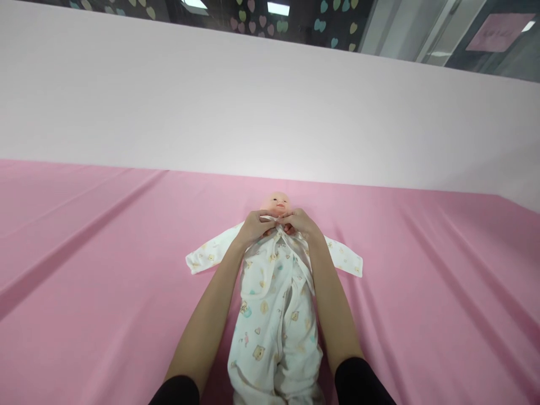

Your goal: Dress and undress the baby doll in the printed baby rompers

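Observation:
A baby doll lies on its back, its head at the far end. It wears a white baby shirt with a small print, the sleeves spread out to both sides. White printed trousers cover its legs. At the neck, my left hand and my right hand meet under the doll's chin. The fingers of each are closed in a pinch on the shirt's collar edges. Below the hands the shirt front hangs slightly apart. Whatever fastening lies between my fingertips is too small to make out.
Beneath the doll spreads a pink sheet with several long creases. A white wall or panel rises at its far edge. Beyond stands dark glass with heart stickers and a pink sign.

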Available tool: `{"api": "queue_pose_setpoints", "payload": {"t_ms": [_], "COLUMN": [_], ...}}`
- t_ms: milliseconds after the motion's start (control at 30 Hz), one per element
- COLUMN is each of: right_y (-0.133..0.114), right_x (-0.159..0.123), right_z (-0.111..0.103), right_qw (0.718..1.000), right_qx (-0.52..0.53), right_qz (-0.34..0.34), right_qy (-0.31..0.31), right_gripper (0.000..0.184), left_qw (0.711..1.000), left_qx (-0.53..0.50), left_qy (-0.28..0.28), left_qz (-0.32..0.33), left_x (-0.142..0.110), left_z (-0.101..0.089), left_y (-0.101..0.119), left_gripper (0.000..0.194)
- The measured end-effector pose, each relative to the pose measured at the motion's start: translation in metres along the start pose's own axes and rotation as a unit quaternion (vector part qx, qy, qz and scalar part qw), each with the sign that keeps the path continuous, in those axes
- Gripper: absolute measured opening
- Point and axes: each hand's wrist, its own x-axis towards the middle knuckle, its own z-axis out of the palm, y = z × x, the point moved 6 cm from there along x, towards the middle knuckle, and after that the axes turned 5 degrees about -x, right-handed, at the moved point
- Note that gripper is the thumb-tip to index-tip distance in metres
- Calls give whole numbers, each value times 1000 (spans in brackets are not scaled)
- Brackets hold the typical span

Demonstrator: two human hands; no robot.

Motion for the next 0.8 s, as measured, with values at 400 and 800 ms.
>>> {"api": "queue_pose_setpoints", "payload": {"t_ms": [400,800], "right_y": [16,7], "right_x": [2,-52], "right_z": [6,20], "right_qw": [990,923], "right_qx": [-111,-236], "right_qz": [-68,-103], "right_qy": [62,287], "right_gripper": [16,21], "left_qw": [985,949], "left_qx": [114,273], "left_qy": [84,108], "left_qz": [102,118], "left_x": [-7,-13], "left_z": [4,11], "left_y": [-11,-5], "left_gripper": [27,31]}}
